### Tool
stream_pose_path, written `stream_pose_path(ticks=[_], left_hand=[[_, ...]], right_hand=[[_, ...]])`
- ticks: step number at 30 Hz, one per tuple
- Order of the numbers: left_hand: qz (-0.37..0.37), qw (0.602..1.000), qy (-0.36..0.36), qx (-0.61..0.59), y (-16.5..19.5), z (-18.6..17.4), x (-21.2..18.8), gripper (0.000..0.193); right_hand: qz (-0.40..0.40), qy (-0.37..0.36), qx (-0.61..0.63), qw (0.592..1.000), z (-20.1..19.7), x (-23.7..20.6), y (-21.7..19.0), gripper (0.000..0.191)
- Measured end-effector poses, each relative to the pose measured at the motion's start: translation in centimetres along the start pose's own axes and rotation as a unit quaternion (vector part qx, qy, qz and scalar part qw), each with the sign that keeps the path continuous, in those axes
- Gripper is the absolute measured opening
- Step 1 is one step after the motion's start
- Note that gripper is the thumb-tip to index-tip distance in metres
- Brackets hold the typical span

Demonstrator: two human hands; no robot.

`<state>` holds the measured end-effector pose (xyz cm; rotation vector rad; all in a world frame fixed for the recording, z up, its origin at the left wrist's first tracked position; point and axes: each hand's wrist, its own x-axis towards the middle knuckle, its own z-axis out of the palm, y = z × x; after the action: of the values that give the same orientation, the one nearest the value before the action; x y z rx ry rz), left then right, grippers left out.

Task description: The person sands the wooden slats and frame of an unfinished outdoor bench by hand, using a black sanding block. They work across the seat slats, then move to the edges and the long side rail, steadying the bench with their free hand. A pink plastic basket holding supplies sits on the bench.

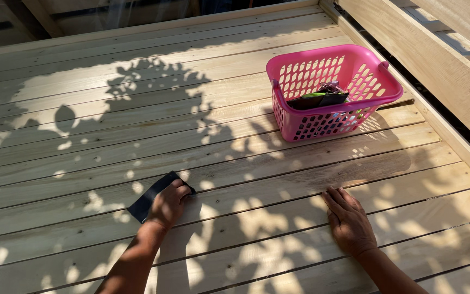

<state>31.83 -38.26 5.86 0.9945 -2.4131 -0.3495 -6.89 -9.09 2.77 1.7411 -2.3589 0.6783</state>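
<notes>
Pale, unfinished wooden planks run side to side beneath both hands, with narrow dark gaps between them and small screw heads dotted along the boards. Leaf shadows mottle the whole surface, broken by bright patches of sun.

Nearest, the right hand lies flat on a plank, palm down, fingers straight and close together, holding nothing. The wood just beyond its fingertips looks darker and smoother than the rest. The left hand presses down on a dark sheet of sandpaper, fingers curled over its near end; the sheet is thin, rectangular and lies flat on the boards, its far corner sticking out past the knuckles.

Farther off, to the right, a pink plastic basket stands on the planks, well apart from both hands. Its walls are pierced with rows of slots, and it has a thick rolled rim. Inside lies something dark with a green patch; what it is cannot be told.

Along the right edge a broad wooden rail slants away.
</notes>
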Motion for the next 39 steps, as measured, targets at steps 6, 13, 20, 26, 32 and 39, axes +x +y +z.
stream_pose_path(ticks=[6,13,20,26,32,39], left_hand=[[-0.117,0.992,-0.020,0.045,-7.2,-5.4,-3.9,0.017],[0.026,0.997,-0.041,-0.055,3.8,4.0,2.6,0.021],[0.016,0.997,-0.075,-0.030,4.3,4.0,3.8,0.017],[-0.063,0.996,-0.062,-0.009,0.3,-0.7,0.8,0.014],[0.098,0.990,-0.071,-0.075,11.9,8.4,7.5,0.029],[0.036,0.995,-0.068,-0.069,16.6,10.2,8.9,0.023]], right_hand=[[0.001,0.000,-0.001,1.000,0.0,0.0,0.0,0.048],[-0.013,0.009,0.010,1.000,-0.2,-0.2,-0.1,0.050],[-0.013,0.012,0.024,1.000,-0.4,0.2,-0.3,0.049],[-0.006,0.007,0.010,1.000,-0.4,0.2,-1.2,0.047],[-0.015,0.008,0.016,1.000,-0.2,0.3,-1.7,0.046],[-0.028,-0.006,0.030,0.999,0.1,0.0,-1.4,0.048]])
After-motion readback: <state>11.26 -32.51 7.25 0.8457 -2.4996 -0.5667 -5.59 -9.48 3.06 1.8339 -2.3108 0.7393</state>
